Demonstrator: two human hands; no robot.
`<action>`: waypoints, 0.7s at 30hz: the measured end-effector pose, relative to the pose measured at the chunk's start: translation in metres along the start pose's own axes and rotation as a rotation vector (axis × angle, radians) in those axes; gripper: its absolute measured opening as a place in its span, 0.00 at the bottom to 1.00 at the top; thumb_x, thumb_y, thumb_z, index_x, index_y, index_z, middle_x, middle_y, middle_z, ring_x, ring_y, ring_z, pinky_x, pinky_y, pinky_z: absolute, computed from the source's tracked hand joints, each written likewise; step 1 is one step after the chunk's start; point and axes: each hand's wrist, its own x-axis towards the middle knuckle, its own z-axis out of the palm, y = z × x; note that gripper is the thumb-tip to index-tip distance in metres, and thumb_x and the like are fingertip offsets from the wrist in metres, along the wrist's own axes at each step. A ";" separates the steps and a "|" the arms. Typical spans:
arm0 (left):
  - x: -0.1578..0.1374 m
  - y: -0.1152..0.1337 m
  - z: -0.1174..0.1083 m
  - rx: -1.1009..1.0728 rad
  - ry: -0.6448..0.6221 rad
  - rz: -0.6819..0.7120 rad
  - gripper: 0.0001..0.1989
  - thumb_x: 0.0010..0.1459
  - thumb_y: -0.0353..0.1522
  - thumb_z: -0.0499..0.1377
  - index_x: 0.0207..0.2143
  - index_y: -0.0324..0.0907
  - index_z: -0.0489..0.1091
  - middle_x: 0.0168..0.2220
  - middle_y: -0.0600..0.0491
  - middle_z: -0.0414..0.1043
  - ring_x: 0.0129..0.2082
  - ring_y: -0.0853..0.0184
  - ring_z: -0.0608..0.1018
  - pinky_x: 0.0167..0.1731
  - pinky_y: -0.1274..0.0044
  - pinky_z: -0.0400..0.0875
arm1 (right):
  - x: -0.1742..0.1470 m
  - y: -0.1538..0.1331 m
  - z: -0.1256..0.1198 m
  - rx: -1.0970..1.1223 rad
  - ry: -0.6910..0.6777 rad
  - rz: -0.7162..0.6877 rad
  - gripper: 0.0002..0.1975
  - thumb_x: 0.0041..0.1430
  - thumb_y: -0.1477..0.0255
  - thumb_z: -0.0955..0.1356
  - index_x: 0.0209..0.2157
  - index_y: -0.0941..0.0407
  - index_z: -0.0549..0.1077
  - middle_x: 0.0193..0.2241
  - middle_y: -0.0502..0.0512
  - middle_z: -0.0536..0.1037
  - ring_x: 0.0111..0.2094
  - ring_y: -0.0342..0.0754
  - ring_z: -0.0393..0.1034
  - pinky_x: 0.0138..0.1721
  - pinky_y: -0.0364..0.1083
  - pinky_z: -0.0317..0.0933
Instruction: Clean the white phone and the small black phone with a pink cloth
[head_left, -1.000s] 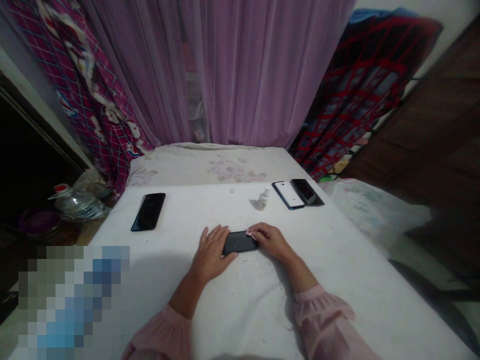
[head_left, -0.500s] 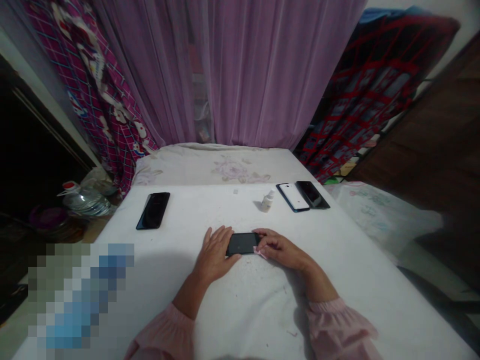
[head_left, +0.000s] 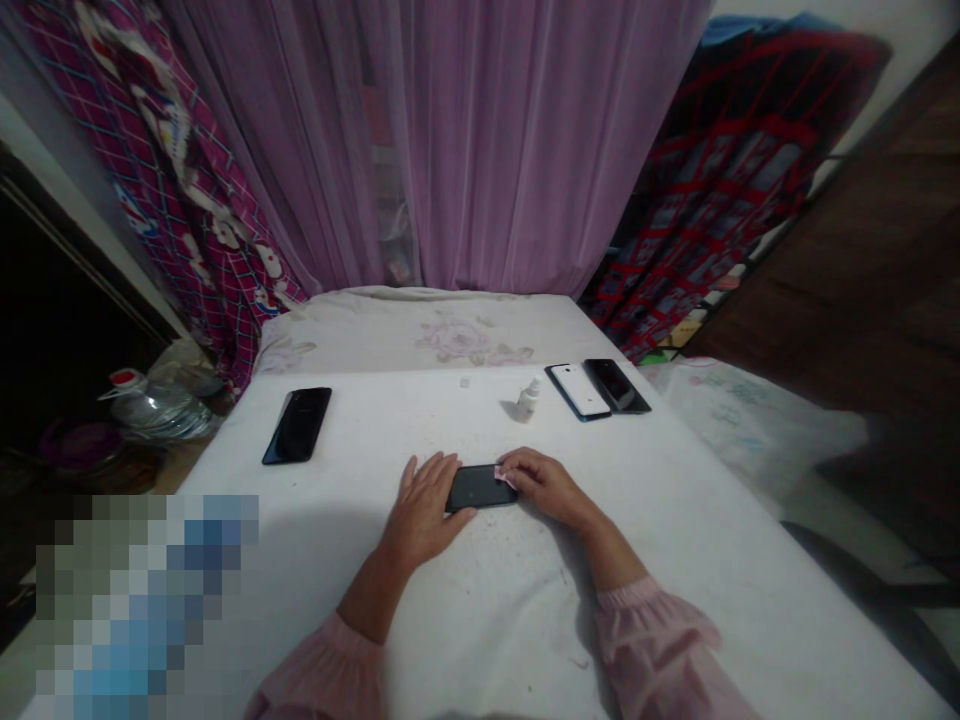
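Phone (head_left: 477, 488) and fingers meet at both ends in the head view. It lies flat on the white-covered worktop (head_left: 480, 640), dark face up, straight in front of the person, with its long axis running almost sideways from the left hand (head_left: 427, 508) to the right hand (head_left: 547, 487). Neither hand is clearly nearer, for each is at one short end.

The left fingers are released and laid out flat, slightly spread, reaching away past the phone's left end, while the thumb runs along the near edge at that corner. They brace the phone rather than grip it. The right fingers are bent and pinched together on a small pink-and-white scrap (head_left: 499, 473), whose material is too small to tell. This scrap sits over the far right part of the dark face, so most of the phone's length extends leftward from the right fingertips. Whether the scrap presses on the face or just skims it cannot be told.

Beyond the right hand stands a small spray bottle (head_left: 528, 401), upright and apart from the phone. Farther right, a white-backed phone (head_left: 579, 388) lies beside a dark phone (head_left: 617, 385); a glossy black phone (head_left: 298, 426) lies well apart on the left.
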 end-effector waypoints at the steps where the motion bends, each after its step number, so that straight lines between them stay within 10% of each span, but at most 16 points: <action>1: 0.000 0.000 0.000 -0.001 0.004 0.000 0.31 0.61 0.41 0.58 0.63 0.40 0.57 0.64 0.43 0.62 0.66 0.54 0.60 0.66 0.54 0.43 | 0.001 0.000 0.001 -0.018 0.014 0.017 0.09 0.60 0.69 0.65 0.34 0.54 0.77 0.36 0.56 0.80 0.39 0.48 0.74 0.43 0.47 0.65; 21: 0.001 0.004 -0.003 0.008 -0.003 -0.018 0.30 0.61 0.42 0.57 0.63 0.42 0.58 0.64 0.44 0.62 0.65 0.54 0.61 0.66 0.55 0.44 | -0.013 -0.008 -0.005 0.055 -0.047 -0.007 0.10 0.60 0.65 0.67 0.31 0.54 0.78 0.43 0.61 0.79 0.53 0.55 0.69 0.52 0.54 0.62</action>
